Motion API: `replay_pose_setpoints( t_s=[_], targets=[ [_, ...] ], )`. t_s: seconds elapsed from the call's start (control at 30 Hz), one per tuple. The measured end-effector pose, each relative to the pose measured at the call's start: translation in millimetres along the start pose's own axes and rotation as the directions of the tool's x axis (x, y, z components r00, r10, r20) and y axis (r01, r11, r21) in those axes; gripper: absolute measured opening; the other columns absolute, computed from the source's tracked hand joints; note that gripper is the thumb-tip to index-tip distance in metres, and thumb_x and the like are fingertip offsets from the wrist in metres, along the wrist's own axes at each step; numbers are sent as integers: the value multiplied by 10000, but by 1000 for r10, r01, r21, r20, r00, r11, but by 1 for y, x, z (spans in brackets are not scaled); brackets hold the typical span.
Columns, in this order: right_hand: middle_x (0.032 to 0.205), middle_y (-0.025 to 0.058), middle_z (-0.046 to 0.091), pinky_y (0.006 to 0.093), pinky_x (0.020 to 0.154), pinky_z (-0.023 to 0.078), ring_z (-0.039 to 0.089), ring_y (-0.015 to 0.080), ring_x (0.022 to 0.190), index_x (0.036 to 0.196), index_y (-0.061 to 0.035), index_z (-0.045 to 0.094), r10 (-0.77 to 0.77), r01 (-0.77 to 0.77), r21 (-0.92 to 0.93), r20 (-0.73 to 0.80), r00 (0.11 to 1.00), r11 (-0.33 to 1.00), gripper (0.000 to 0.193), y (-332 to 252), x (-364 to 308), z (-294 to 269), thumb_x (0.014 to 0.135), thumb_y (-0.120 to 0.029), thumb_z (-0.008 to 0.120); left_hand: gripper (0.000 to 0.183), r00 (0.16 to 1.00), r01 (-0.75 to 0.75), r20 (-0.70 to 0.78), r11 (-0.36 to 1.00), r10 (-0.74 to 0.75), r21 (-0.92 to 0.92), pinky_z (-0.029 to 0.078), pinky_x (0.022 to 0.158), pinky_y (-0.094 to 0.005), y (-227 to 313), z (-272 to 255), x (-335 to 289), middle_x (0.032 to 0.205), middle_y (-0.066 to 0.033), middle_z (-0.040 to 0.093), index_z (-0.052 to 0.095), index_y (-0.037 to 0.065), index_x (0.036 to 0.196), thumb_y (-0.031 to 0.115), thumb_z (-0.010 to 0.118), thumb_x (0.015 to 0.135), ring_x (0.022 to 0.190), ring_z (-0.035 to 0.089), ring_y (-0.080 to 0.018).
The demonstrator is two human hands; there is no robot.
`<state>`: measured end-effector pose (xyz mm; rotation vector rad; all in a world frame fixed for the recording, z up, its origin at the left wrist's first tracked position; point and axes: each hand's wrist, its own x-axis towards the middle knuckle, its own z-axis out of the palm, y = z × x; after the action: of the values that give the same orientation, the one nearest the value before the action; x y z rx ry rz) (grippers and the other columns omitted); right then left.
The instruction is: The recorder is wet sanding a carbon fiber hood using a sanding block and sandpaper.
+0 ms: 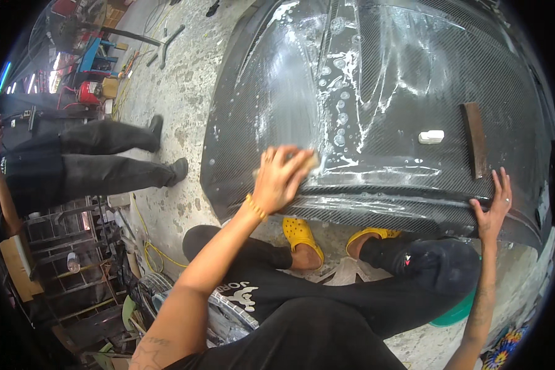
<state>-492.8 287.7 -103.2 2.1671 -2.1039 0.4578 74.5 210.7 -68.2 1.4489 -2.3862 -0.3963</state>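
A black carbon-fibre car hood (438, 80) lies in front of me, wet, with white suds and bubbles along its middle. My left hand (280, 179) presses a tan sanding block (315, 161) against the hood's near left part; the fingers cover most of the block and are slightly blurred. Over the near right edge my right hand (494, 206) rests with thumb and fingers spread, holding nothing. Just beyond that hand lies a long dark brown bar (473, 140). A small white block (431, 137) sits to the left of the bar.
Under the hood's near edge are my yellow clogs (303, 240). Another person's dark-trousered legs (114, 169) stand at the left. A metal rack (74, 259), a yellow cable (148, 250) and a red container (90, 92) are also on that side. A green round thing (455, 314) shows by my right leg.
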Motion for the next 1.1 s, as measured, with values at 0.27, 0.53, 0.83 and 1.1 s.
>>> replay_pose_setpoints(
  t_s=[0.27, 0.53, 0.83, 1.1],
  targets=[
    [1642, 88, 380, 517, 1233, 205, 310, 338, 1527, 1515, -161, 509, 10, -11, 83, 14, 1000, 996, 854, -29, 17, 4, 799, -535, 785, 309, 932, 107, -360, 983, -47, 149, 441, 1010, -536, -134, -12, 191, 1222, -147, 626, 734, 186, 1257, 296, 675, 975, 1157, 568, -382],
    [1580, 124, 454, 486, 1221, 264, 387, 328, 1474, 1469, -104, 535, 446, -346, 319, -331, 832, 882, 559, -16, -108, -46, 988, -338, 698, 339, 904, -221, -403, 964, 144, -151, 471, 975, -519, 35, 57, 194, 1156, -195, 632, 711, 141, 1271, 233, 720, 945, 1089, 591, -395],
    [1301, 209, 653, 413, 1089, 450, 606, 332, 1253, 1335, -53, 636, 904, -861, 377, 116, 410, 342, 670, -9, -293, 39, 904, -553, 748, 523, 926, -230, -292, 971, 241, 71, 408, 1089, -503, 109, 62, 196, 1370, -191, 573, 621, 186, 1438, 407, 696, 970, 1281, 532, -390],
    [1594, 132, 421, 569, 1138, 363, 454, 337, 1411, 1580, -75, 356, 630, -285, 685, 728, 269, -670, 852, 11, -267, 56, 979, -652, 533, 332, 926, -308, -278, 938, 257, -160, 471, 994, -438, 107, 10, 117, 1176, -160, 641, 699, 75, 1261, 143, 721, 937, 1138, 600, -330]
  ],
)
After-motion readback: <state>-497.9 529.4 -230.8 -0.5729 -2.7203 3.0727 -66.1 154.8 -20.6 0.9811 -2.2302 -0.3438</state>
